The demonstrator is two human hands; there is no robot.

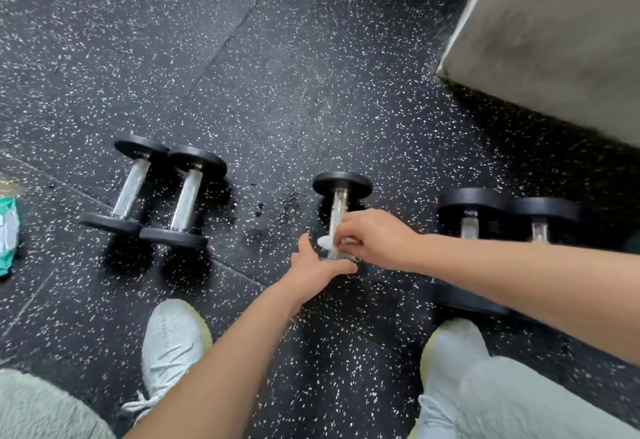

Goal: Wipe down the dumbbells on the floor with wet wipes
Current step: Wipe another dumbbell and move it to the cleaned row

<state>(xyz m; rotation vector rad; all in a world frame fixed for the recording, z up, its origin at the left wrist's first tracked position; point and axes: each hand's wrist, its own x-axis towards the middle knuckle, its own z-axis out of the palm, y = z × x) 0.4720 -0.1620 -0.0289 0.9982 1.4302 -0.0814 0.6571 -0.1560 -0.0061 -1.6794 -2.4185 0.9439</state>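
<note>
- Your right hand [375, 241] curls its fingers round a crumpled white wet wipe [325, 241], pressing it to the handle of the middle black-headed chrome dumbbell [341, 184].
- Your left hand [317, 265] lies over that dumbbell's near head; whether it grips cannot be told.
- This dumbbell lies on the black speckled rubber floor [277, 92], between the left pair of black dumbbells [156, 193] and the right pair of black dumbbells [502, 213].
- A green and white packet [8, 234] sits at the far left edge.

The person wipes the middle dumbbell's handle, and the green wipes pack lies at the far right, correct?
No: the head view shows the green wipes pack at far left. The wipe is indeed on the handle of the middle dumbbell.
</note>
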